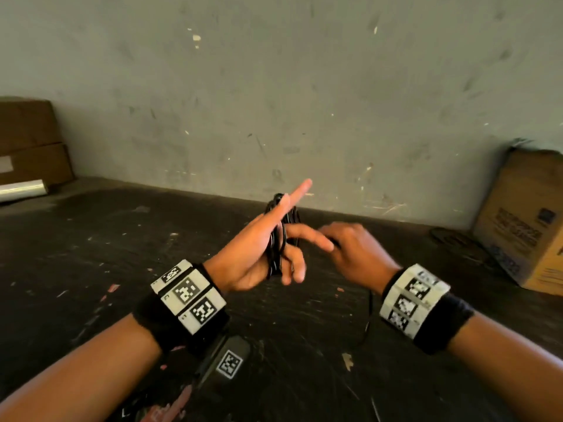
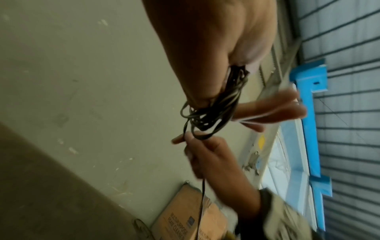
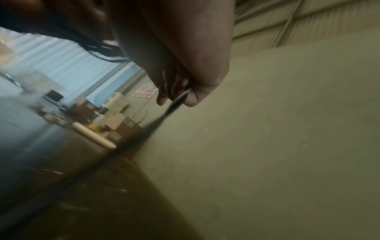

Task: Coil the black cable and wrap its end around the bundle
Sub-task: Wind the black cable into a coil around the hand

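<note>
The black cable (image 1: 275,245) is wound in several loops round my left hand (image 1: 259,254), which I hold up above the dark table. My index finger points straight up and my thumb lies across the loops. In the left wrist view the coil (image 2: 213,112) hangs from beside my thumb, in front of my stretched fingers (image 2: 275,110). Just right of the coil, my right hand (image 1: 353,248) pinches the loose strand (image 2: 202,191). The right wrist view shows that pinch, with the cable (image 3: 180,97) blurred. The tail (image 1: 370,312) drops towards the table.
A cardboard box (image 1: 527,220) stands at the right against the grey wall. Stacked brown boxes (image 1: 30,141) and a shiny roll (image 1: 21,190) sit at the far left. A black device with a marker (image 1: 228,360) lies on the scratched table under my left wrist.
</note>
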Available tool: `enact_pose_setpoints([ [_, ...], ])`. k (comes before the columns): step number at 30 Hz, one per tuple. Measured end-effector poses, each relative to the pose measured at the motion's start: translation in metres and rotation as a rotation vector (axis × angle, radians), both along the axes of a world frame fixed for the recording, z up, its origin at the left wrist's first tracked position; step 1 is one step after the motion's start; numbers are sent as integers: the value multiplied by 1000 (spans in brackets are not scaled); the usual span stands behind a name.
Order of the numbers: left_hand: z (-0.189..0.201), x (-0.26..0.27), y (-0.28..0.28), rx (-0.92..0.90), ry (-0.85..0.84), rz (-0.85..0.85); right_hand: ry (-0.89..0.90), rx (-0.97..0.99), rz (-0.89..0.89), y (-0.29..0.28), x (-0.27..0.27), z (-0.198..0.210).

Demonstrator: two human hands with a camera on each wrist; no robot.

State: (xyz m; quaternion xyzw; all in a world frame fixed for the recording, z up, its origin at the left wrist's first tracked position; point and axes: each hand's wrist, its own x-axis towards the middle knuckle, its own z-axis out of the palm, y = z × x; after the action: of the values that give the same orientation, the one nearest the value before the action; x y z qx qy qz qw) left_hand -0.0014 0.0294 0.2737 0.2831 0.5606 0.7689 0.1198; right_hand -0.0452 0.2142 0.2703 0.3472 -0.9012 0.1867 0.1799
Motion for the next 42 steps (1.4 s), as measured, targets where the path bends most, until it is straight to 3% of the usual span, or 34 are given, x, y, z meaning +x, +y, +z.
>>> enact_pose_setpoints([
  [5, 3, -28, 3, 157, -139, 197, -263, -25, 103, -23, 24, -27],
  [10, -9, -42, 5, 153, -123, 289, -496, 46, 84, -31, 35, -28],
  [21, -17, -50, 13, 340, -246, 198, -493, 257, -166, -19, 22, -39],
  [30, -35, -42, 25, 112, -126, 199, -518, 226, 79, -23, 52, -11],
  [34, -44, -33, 25, -144, -51, 257, -503, 191, 46, -13, 60, 19],
  [42, -63, -16, 19, -506, 20, 59, -260, 300, 53, 14, 42, 84],
])
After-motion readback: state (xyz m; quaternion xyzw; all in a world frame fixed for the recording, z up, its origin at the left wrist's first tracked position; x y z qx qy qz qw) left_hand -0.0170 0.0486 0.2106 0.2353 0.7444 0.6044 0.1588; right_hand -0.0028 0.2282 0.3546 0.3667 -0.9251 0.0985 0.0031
